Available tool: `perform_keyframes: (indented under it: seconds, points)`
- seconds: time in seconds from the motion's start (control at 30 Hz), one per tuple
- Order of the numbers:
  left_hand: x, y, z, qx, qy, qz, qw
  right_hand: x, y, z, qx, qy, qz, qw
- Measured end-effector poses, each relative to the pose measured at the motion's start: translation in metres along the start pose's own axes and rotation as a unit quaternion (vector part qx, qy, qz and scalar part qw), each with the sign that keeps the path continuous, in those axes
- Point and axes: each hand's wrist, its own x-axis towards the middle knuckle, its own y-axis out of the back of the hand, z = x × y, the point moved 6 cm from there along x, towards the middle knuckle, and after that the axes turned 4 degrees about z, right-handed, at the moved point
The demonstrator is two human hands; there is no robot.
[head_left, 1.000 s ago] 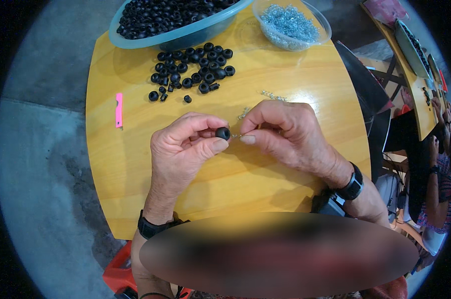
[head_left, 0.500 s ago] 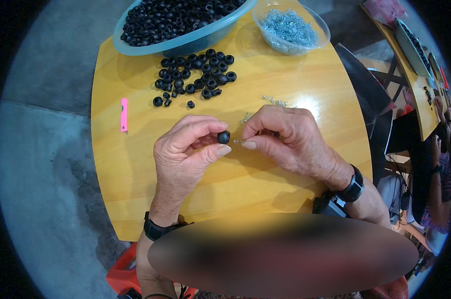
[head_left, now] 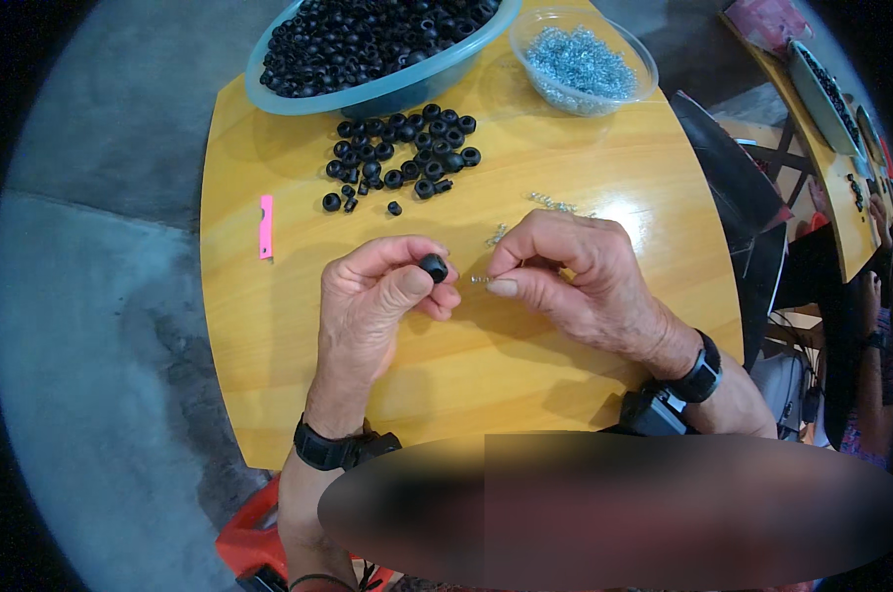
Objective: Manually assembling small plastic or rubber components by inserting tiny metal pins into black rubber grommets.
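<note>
A black knob [head_left: 434, 267] is resting in the left hand [head_left: 372, 291], whose thumb and fingers are closing on it in a pinch. Just to its right, a small spring [head_left: 479, 279] is sticking out from between the thumb and forefinger of the right hand [head_left: 575, 276], which is gripping its other end. The spring's free tip is pointing toward the knob, and the two are staying apart. Just beyond the right fingers, loose springs [head_left: 550, 202] are lying on the yellow table [head_left: 308, 335]. Beyond the left hand, a cluster of black knobs [head_left: 424, 158] is spreading, with a few smaller black pieces [head_left: 394, 208] sitting at its near edge. To the left of the grip, a pink cutter [head_left: 266, 225] is lying lengthwise. Farther beyond the cluster, a blue basin [head_left: 368, 96] is holding a heap of black knobs, and a clear tub [head_left: 575, 103] to its right is holding a heap of springs. Nearer the body than the grip, dark bands are circling both wrists, and a blurred patch is hiding what lies below. Well off to the right, another person's arm [head_left: 869, 380] is showing beside a second table [head_left: 846, 232], which is bearing another basin [head_left: 823, 99].
</note>
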Motion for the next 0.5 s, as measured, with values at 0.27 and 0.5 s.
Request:
perform_keyframes:
  seconds: [0.27,0.5]
  points:
    - [-0.001,-0.002,-0.004,-0.066,0.04,-0.024,0.997,-0.002,-0.001,-0.004,0.011,-0.036,-0.008,0.999]
    - [-0.003,-0.004,-0.006,-0.067,0.039,-0.012,0.997,-0.002,-0.005,-0.009,0.034,-0.004,-0.013,0.999]
